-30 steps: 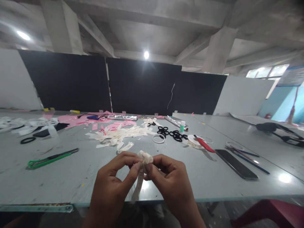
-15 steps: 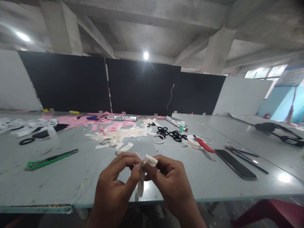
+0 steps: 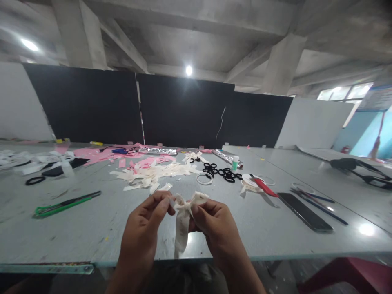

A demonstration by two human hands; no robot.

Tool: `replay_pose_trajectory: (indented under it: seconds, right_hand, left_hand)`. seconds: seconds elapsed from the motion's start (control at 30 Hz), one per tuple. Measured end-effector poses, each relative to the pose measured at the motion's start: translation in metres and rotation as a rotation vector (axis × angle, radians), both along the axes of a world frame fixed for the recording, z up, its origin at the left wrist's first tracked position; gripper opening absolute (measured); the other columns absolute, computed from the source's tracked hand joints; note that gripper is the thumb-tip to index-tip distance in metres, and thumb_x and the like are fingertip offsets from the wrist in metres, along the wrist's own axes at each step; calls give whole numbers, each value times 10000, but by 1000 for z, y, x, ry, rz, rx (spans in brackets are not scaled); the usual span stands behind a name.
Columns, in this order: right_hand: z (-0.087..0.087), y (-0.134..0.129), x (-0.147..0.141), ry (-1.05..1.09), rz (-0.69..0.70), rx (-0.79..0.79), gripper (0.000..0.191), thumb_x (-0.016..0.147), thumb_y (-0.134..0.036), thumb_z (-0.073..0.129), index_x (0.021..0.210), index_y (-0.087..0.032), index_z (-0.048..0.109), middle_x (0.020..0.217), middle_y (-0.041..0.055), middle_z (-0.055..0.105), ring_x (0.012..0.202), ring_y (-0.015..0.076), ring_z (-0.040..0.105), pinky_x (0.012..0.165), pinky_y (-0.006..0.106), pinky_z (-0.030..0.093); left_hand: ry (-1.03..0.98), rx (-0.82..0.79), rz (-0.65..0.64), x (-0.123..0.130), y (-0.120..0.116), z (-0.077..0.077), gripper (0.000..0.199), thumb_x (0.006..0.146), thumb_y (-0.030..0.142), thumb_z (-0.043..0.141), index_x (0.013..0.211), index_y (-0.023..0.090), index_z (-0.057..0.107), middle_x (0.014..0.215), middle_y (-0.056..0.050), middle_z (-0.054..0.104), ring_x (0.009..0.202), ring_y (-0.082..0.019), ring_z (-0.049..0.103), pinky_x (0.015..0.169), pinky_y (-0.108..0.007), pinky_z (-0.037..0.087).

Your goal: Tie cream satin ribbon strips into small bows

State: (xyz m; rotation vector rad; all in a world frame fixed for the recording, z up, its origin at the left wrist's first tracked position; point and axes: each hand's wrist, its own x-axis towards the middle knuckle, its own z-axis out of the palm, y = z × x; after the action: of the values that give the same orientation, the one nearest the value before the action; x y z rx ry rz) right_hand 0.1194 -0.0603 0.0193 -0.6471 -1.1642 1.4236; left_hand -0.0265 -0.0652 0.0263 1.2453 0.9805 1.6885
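Between my two hands, above the front of the table, is a cream ribbon (image 3: 183, 228) looped like a bow, with one tail hanging down from its middle. My left hand (image 3: 143, 228) pinches the loop or end on the left side between thumb and forefinger. My right hand (image 3: 216, 228) is closed on the right loop, its thumb pressed near the knot. Some of the ribbon is hidden behind the right fingers.
A green box cutter (image 3: 67, 204) lies at left. Cream ribbon strips (image 3: 150, 174) and pink scraps (image 3: 94, 154) spread behind my hands. Black rings (image 3: 226, 174), a ribbon spool (image 3: 249, 182), red-handled tool (image 3: 263, 186), phone (image 3: 303, 211) and tweezers-like tool (image 3: 321, 206) lie to the right.
My left hand has moved a little left, away from the knot, drawing out the ribbon's left side. The bow shape and hanging tail now show more openly.
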Motion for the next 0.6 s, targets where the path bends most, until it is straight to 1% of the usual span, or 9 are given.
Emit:
replay_pose_trajectory:
  seconds: [0.1,0.2,0.27,0.3,0.37,0.43,0.47,0.53,0.6]
  right_hand:
    - [-2,6,4,-31,-22,10,285,730,-394,724,807,-120,708,607,27,623,525,103,562,581,263,523]
    - [-2,20,11,-59,-70,30,279,724,-371,724,879,-140,699,682,20,631,538,96,557,593,277,532]
    - [-2,36,15,-84,-95,41,278,725,-353,714,916,-154,685,705,9,624,539,90,551,594,282,536]
    - [-3,47,17,-104,-93,45,277,723,-344,708,928,-159,679,700,2,618,536,88,547,593,285,538]
    - [-4,72,20,-163,-67,43,276,719,-325,690,943,-166,668,694,-2,612,547,95,552,588,295,545]
    - [-4,99,21,-230,-64,40,253,698,-274,672,923,-161,659,711,5,619,546,94,550,568,291,548]
    - [-4,113,22,-267,-65,32,253,686,-246,660,923,-159,651,714,10,624,552,100,558,552,285,545]
    - [-4,138,22,-331,-78,12,257,668,-205,631,920,-151,634,705,16,623,551,110,565,534,285,545]
    - [-5,159,23,-351,-94,5,268,653,-179,613,919,-147,618,678,12,612,545,113,564,527,277,542]
  left_hand:
    - [71,40,136,-12,7,-2,200,802,375,584,840,184,627,761,-11,613,727,-140,562,739,-247,447]
    - [368,7,222,-33,24,-11,230,800,406,561,833,190,632,761,-14,621,750,-164,576,725,-259,445]
    - [635,-75,173,-48,41,-23,266,813,412,516,891,196,650,810,-31,654,758,-188,589,708,-281,443]
    - [748,-114,118,-54,50,-30,294,827,397,476,947,200,658,862,-44,673,785,-203,601,715,-293,443]
    - [929,-173,30,-63,67,-42,346,835,354,435,1074,215,644,991,-61,687,906,-226,611,783,-312,434]
    - [1062,-169,-3,-66,79,-48,328,812,308,448,1050,234,662,1085,-61,671,988,-231,596,832,-308,411]
    - [1120,-170,-29,-65,83,-48,304,798,281,450,995,241,678,1073,-58,674,969,-227,601,817,-300,408]
    - [1221,-189,-83,-64,90,-42,271,776,256,460,916,248,693,1004,-58,688,880,-218,613,745,-286,404]
    - [1293,-259,-115,-62,99,-31,238,758,310,507,886,240,696,900,-66,698,749,-210,609,650,-275,385]
